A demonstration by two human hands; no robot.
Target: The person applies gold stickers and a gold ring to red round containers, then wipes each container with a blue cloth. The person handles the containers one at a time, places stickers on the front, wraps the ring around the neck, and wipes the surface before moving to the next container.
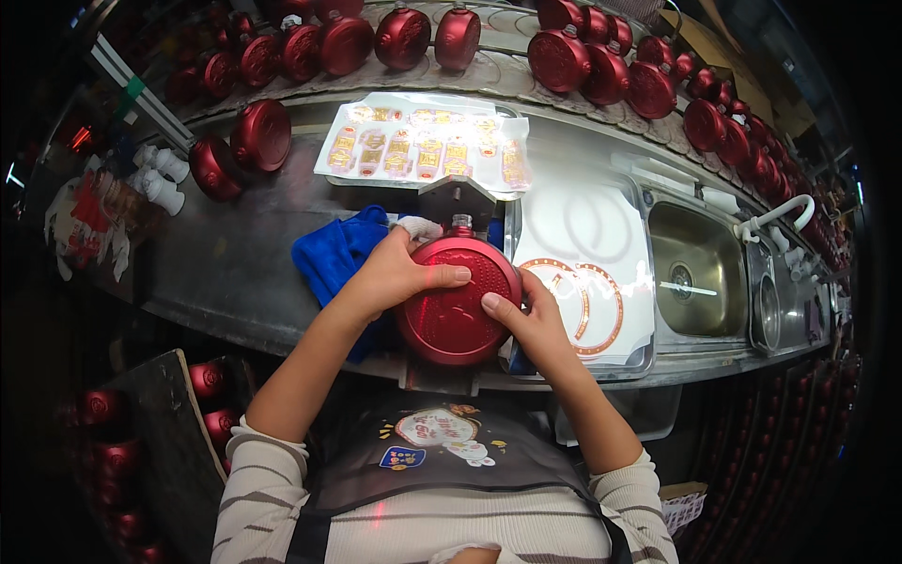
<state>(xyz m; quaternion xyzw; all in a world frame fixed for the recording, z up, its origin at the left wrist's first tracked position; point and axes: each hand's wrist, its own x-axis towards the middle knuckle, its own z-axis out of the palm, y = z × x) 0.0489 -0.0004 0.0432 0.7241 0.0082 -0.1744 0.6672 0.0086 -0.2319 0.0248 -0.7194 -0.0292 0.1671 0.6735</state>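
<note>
Both hands hold a round, flat red bottle (458, 310) with a raised pattern and a clear neck pointing away from me. My left hand (409, 271) grips its upper left side, thumb on the face; a whitish cloth or finger cover shows by its fingertips. My right hand (528, 314) grips the right side, thumb on the face and fingers around the rim. A metal bracket (458, 201) stands just beyond the neck. Blue cloth (331, 254) lies left of the bottle. Behind is a sheet of gold-and-pink decals (423, 144); to the right, a tray holds ring-shaped orange decals (616, 310).
A steel sink (694, 268) with a white faucet (775, 215) is at the right. Red bottles (560, 60) line the curved conveyor behind the bench, and two more (261, 134) stand at the left near white bottles (165, 183). Below left, a board (162, 409) stands among red bottles.
</note>
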